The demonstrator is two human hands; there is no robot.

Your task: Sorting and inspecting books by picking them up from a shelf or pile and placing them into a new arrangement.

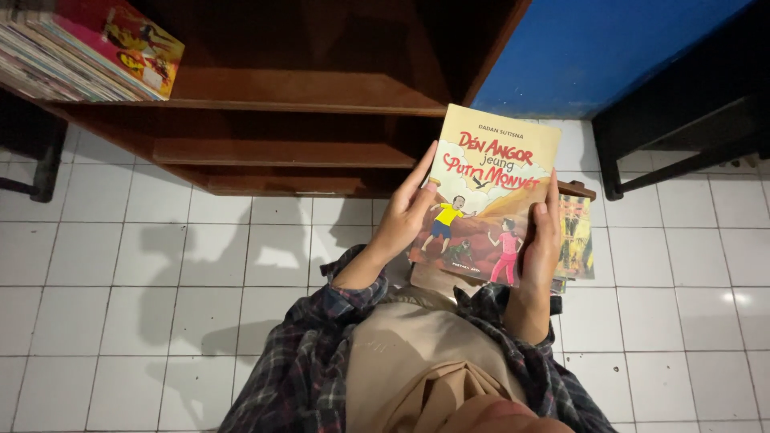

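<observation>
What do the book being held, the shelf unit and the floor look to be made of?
The book: paper, with a thin, smooth printed card cover, apparently a paperback. The shelf unit: reddish-brown wood or wood-look board, slightly glossy. The floor: square white tiles, probably glazed ceramic, showing grout lines and reflections.

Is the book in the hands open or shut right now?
Shut. The book shows its whole front cover, with no pages spread; the left hand and right hand grip its two side edges.

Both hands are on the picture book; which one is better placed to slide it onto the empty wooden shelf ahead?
Probably the left hand: it grips the picture book's edge on the side facing the wooden shelf. The right hand lies on the far side.
</observation>
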